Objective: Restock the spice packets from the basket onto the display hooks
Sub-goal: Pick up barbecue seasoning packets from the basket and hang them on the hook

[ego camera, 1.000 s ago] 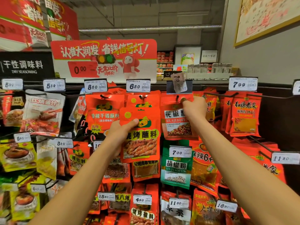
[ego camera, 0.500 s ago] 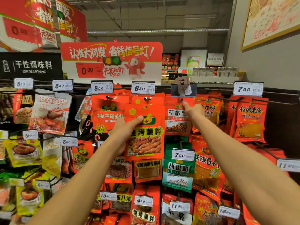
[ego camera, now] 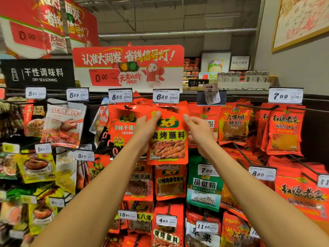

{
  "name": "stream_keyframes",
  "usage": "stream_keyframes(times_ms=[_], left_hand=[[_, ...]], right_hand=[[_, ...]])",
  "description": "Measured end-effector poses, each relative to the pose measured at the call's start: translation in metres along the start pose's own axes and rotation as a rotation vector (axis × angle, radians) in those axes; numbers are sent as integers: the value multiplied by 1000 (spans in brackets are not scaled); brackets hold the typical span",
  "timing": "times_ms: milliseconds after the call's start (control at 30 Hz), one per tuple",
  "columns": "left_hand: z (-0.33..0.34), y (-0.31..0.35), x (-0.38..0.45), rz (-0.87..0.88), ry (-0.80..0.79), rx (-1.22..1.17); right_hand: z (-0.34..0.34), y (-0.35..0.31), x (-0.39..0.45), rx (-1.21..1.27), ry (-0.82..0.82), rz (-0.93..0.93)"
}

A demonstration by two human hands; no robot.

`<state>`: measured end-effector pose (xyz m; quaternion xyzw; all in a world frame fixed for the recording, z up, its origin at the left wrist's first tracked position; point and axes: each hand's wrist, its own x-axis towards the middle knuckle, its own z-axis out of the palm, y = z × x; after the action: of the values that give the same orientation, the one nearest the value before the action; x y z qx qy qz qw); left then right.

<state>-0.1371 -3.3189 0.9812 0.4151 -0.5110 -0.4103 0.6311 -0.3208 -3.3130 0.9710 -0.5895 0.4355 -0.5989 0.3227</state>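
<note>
A red barbecue seasoning packet with yellow lettering is up in front of the top row of display hooks. Its top edge sits just under the 6.30 price tag. My left hand grips its upper left corner, thumb on the front. My right hand pinches the upper right edge. More packets of the same kind hang right behind it, and they hide the hook. The basket is out of view.
Hooks full of red, green and yellow spice packets cover the whole wall. A red pepper packet hangs just right of my right hand, under a crooked 7.00 tag. Bare black hook arms stick out at the right.
My right hand left the pepper packet's hook and came left to the seasoning packet's right edge. My left hand raised the packet up to the 6.30 tag.
</note>
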Motion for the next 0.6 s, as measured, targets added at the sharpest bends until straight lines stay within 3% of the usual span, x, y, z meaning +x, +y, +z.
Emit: stream_keyframes(times_ms=[300, 467, 600], left_hand=[[9, 9, 22, 46, 107, 104], [8, 8, 32, -18, 161, 161], [4, -2, 28, 57, 148, 271]], right_hand=[[22, -8, 29, -105, 228, 51], [26, -5, 31, -122, 251, 15], [22, 5, 32, -241, 201, 58]])
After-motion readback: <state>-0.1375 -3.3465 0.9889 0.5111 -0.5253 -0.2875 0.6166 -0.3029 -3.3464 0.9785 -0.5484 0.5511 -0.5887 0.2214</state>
